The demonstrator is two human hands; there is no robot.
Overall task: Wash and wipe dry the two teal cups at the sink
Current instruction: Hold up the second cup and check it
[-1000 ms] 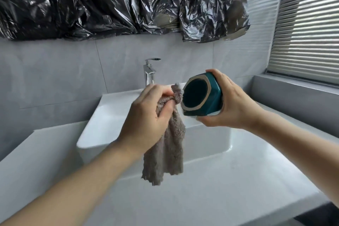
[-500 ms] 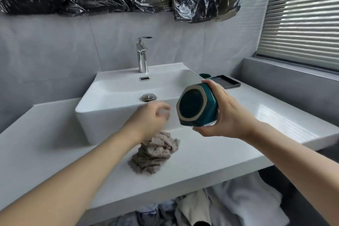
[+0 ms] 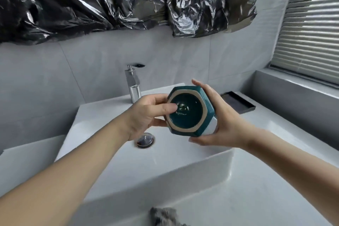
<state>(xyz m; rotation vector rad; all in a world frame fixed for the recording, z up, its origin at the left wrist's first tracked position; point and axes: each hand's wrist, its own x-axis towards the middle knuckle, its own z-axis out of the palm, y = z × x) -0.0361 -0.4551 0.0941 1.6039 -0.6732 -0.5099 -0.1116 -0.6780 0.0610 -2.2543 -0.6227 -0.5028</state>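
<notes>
A teal hexagonal cup (image 3: 199, 101) with a pale rim lies on its side in the air above the white sink basin (image 3: 165, 167), its mouth facing me. My right hand (image 3: 218, 117) grips it from the right, fingers over the top and thumb underneath. My left hand (image 3: 146, 115) holds the rim on the left, its thumb reaching into the mouth and other fingers behind the cup. The grey-brown cloth (image 3: 165, 216) lies crumpled on the counter in front of the basin. The second teal cup is out of sight.
A chrome tap (image 3: 133, 82) stands behind the basin, and a round drain plug (image 3: 145, 139) sits in its floor. A dark tray (image 3: 238, 102) rests on the white counter at the right. Crumpled black plastic (image 3: 110, 0) hangs on the wall; window blinds (image 3: 310, 29) are at the right.
My left hand let go of the cloth, which now lies on the counter, and moved up to the cup's rim. The cup has moved over the basin.
</notes>
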